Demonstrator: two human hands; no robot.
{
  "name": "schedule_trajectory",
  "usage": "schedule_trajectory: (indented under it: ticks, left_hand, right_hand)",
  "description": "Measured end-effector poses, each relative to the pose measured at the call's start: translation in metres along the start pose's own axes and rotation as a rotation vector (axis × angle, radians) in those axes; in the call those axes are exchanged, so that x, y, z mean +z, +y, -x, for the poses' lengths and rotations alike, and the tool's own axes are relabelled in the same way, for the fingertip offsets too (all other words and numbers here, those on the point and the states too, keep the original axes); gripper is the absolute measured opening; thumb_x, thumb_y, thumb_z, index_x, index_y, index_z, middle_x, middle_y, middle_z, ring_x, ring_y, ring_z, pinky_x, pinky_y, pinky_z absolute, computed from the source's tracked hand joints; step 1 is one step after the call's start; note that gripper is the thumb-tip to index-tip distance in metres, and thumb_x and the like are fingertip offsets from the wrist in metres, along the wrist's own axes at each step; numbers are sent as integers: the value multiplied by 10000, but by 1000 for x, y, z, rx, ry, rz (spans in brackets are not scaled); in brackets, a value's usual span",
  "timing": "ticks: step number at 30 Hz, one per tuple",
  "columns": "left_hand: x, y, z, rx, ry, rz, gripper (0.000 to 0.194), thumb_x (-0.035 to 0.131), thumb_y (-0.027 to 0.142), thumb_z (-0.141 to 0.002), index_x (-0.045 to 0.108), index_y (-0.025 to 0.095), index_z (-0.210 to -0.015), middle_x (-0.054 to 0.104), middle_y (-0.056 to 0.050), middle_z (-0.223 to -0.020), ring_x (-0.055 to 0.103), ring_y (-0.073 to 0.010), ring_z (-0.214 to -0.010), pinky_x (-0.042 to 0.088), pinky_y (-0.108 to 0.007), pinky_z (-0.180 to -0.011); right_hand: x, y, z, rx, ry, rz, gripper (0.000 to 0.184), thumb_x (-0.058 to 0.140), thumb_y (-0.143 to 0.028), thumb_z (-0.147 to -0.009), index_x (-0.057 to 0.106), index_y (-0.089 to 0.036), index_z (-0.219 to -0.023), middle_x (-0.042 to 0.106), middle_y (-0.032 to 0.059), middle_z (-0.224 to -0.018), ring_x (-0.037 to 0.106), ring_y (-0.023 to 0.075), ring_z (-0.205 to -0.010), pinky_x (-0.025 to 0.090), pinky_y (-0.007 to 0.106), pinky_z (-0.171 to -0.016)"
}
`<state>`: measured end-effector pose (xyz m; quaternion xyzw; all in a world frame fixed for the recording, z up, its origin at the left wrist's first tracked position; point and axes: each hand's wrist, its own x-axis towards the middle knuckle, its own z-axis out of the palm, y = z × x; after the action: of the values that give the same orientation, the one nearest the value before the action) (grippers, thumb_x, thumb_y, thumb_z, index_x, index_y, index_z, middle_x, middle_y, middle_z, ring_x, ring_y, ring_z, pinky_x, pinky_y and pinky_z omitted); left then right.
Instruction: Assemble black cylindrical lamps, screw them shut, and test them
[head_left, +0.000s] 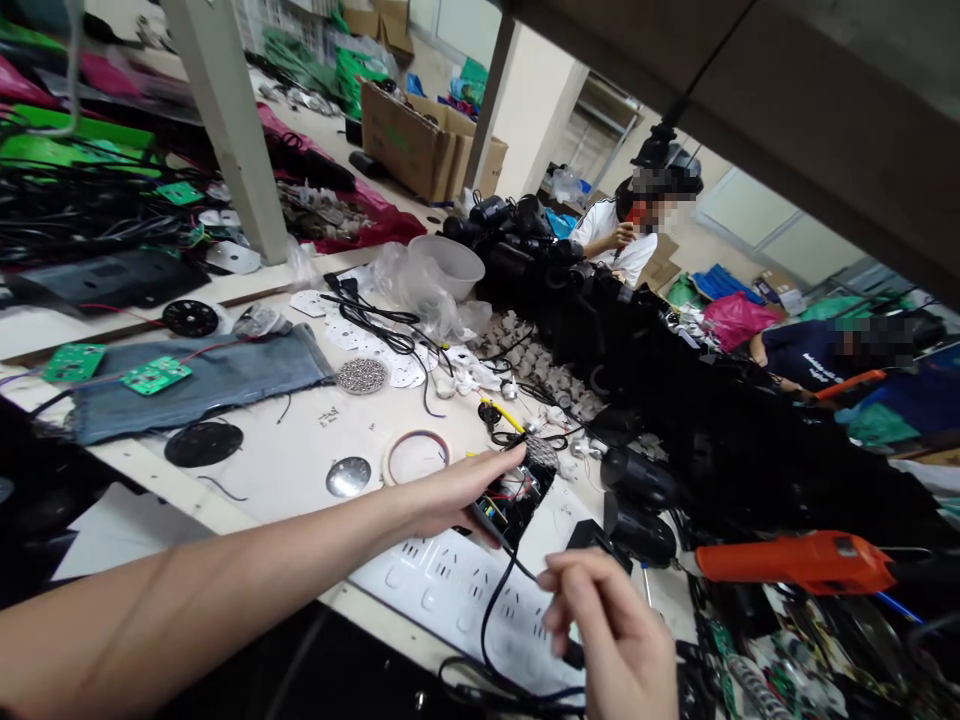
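Note:
My left hand point(457, 488) grips an opened black housing point(517, 505), thumb laid along its upper edge. Red and yellow wires and small parts show inside it. A black cord point(491, 610) hangs from the housing and loops down over a white multi-socket strip point(442, 575). My right hand point(611, 625) is closed, fingers curled, to the right of the housing. The cord comes close to its fingertips, but I cannot make out what they hold, if anything. Behind my left hand lie a roll of tape point(415, 455) and a shiny metal disc point(349, 477).
An orange electric screwdriver point(795, 563) lies to the right, beside black cylindrical housings point(641, 525). A dish of screws point(362, 375), green circuit boards point(157, 374) and coiled black cables point(371, 325) cover the bench. A slanting post point(229, 130) rises at left. Two other people sit across the heap.

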<state>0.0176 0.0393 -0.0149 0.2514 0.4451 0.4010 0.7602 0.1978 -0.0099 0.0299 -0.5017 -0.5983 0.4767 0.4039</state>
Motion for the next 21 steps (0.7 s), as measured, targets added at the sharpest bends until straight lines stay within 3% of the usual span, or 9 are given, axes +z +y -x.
schedule_trajectory:
  ticks: [4,8,15,18,21]
  left_hand:
    - [-4,-3,3,23,-2,3,688,725,633,-653,560,203,-1164,666,-118,-1087,631,-283,-968,564,-362,-646]
    - [-5,-3,6,38,-6,16,716,809,485,-612,538,200,-1210,635,-123,-1131,588,-282,-1044,550,-333,-683]
    - [-10,-5,0,18,16,16,474,697,555,-685,567,183,-948,620,-22,-751,602,-188,-651,500,-292,-514]
    - [-11,-5,0,10,46,47,433,698,520,-671,557,185,-905,621,-13,-699,600,-186,-604,492,-289,-485]
    - [-10,-5,0,6,117,92,396,687,462,-657,550,193,-913,630,-11,-689,615,-202,-596,506,-313,-476]
  right_hand:
    - [-18,23,-23,23,157,138,378,687,-509,-769,710,-137,-831,675,64,-693,564,130,-505,494,222,-455]
    - [-8,29,-20,-1,143,199,337,655,-494,-798,715,-163,-831,659,46,-707,561,133,-546,483,215,-490]
    - [22,18,-13,-157,-61,157,259,592,-412,-861,720,-194,-806,645,24,-666,565,119,-516,452,195,-465]
    - [25,15,-17,-212,-17,175,236,624,-406,-833,730,-202,-781,648,24,-652,589,127,-529,459,190,-467]
    - [24,12,-23,-173,60,137,234,682,-426,-784,742,-200,-793,674,31,-672,591,133,-515,473,190,-456]
